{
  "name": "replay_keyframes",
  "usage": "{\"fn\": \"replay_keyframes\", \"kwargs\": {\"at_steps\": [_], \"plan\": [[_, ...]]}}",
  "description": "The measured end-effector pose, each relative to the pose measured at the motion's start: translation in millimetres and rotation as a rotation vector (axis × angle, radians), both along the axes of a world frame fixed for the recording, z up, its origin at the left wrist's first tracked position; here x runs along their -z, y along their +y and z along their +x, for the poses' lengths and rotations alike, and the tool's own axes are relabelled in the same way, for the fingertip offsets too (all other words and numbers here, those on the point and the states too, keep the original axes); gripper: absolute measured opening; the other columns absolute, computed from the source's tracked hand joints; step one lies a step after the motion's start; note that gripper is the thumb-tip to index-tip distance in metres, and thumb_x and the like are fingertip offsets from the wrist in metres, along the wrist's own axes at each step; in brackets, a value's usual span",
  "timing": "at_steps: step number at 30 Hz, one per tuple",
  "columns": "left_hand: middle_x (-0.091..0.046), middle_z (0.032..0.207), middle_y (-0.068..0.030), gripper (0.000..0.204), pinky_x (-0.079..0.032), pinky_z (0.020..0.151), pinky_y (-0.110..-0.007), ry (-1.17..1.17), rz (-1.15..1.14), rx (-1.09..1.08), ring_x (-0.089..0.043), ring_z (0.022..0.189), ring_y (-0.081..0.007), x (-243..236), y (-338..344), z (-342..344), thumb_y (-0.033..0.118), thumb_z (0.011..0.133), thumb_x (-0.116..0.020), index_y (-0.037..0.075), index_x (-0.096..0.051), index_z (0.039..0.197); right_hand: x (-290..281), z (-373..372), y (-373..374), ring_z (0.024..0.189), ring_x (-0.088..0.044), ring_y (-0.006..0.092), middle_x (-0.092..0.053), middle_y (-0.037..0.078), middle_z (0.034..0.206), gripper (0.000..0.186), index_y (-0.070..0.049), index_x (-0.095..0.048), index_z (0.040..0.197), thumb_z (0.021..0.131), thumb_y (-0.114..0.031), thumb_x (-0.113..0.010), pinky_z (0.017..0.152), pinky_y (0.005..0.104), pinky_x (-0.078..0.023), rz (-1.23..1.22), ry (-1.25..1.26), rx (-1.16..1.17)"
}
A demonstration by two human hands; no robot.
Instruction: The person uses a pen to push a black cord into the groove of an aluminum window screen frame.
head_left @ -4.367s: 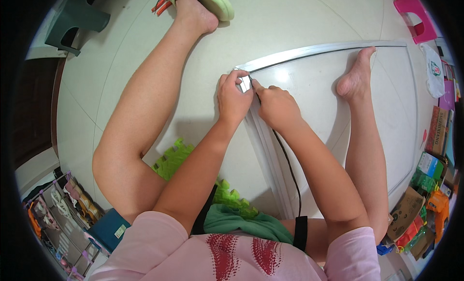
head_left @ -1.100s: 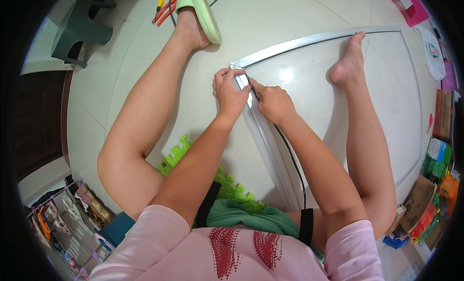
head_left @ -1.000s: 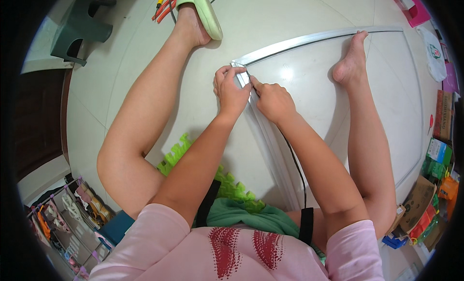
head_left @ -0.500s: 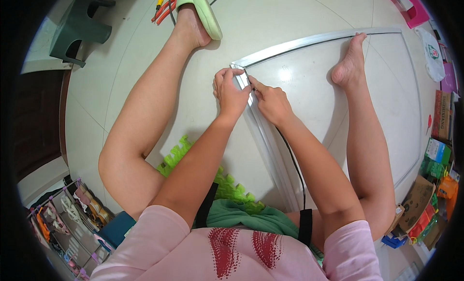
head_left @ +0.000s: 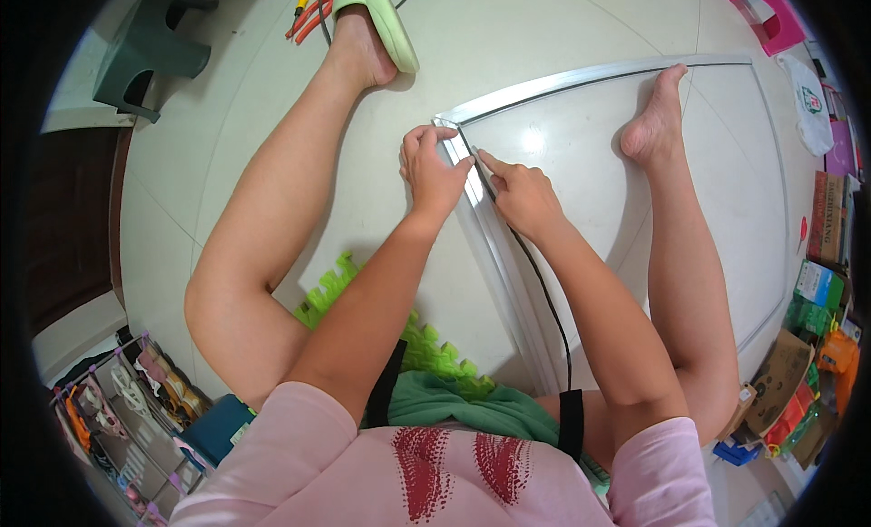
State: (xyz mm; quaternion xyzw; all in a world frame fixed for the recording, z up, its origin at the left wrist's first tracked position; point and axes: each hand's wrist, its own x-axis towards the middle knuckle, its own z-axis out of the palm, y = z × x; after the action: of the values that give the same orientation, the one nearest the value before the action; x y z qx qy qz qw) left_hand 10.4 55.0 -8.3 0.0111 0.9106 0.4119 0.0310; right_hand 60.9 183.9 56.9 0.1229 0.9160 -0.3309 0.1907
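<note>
A silver metal frame (head_left: 562, 77) lies on the floor between my legs, a corner just beyond my hands. My left hand (head_left: 434, 175) grips the near side piece below that corner, fingers curled over it and thumb beside the groove. My right hand (head_left: 524, 199) is right of it, index finger at the thin black cord (head_left: 542, 273) along the piece, other fingers curled; whether something small is inside them is unclear. The cord runs down under my right forearm toward my lap.
Green foam mats (head_left: 435, 350) lie by my lap. Red-handled pliers (head_left: 313, 19) and a yellow-handled screwdriver (head_left: 300, 5) sit beside my slippered left foot. A dark stool (head_left: 154, 60), pink stool (head_left: 771, 28), clothes rack (head_left: 118, 418) and piled boxes (head_left: 771, 382) stand around the edges.
My right hand has shifted a little down along the frame piece, away from the corner, and more of the cord shows above its fingertip. My left hand has barely moved.
</note>
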Motion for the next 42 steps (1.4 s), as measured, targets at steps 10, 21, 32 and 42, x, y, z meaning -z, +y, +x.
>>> {"fn": "replay_keyframes", "kwargs": {"at_steps": [10,21,32,42], "plan": [[-0.046,0.117,-0.0064,0.040,-0.038,0.098,-0.040,0.028,0.035,0.028,-0.045,0.115,-0.0273,5.2,0.0,0.4,0.012,0.063,-0.079,0.014,-0.063,0.100,6.9,7.9,2.7,0.077,-0.062,0.0382,-0.065,0.023,0.083,0.045,-0.021,-0.056,0.131,0.088,-0.008,-0.047,0.074,0.0445,-0.048,-0.012,-0.028,-0.005],[-0.044,0.122,-0.0065,0.046,-0.033,0.101,-0.042,-0.014,0.039,0.068,-0.040,0.120,-0.0289,2.0,-5.0,5.2,0.013,0.064,-0.079,0.016,-0.061,0.106,3.1,8.5,-18.5,0.077,-0.064,0.0351,-0.067,0.019,0.085,0.057,-0.020,-0.055,0.131,0.078,-0.002,-0.050,0.073,0.0435,-0.052,0.170,0.003,-0.038],[-0.043,0.124,-0.0054,0.050,-0.033,0.102,-0.042,-0.043,0.003,0.067,-0.040,0.122,-0.0280,-1.5,-3.5,8.0,0.011,0.063,-0.078,0.016,-0.059,0.109,9.6,32.0,-3.0,0.081,-0.062,0.0406,-0.064,0.024,0.089,0.047,-0.023,-0.053,0.133,0.088,-0.008,-0.047,0.078,0.0432,-0.048,-0.107,-0.002,0.117],[-0.043,0.124,-0.0060,0.050,-0.033,0.102,-0.042,-0.021,-0.001,0.061,-0.039,0.122,-0.0286,0.9,-2.8,9.3,0.011,0.063,-0.078,0.017,-0.059,0.109,14.2,29.0,-8.7,0.084,-0.063,0.0371,-0.065,0.024,0.095,0.043,-0.020,-0.054,0.132,0.090,-0.009,-0.048,0.080,0.0400,-0.048,-0.176,0.011,0.167]]}}
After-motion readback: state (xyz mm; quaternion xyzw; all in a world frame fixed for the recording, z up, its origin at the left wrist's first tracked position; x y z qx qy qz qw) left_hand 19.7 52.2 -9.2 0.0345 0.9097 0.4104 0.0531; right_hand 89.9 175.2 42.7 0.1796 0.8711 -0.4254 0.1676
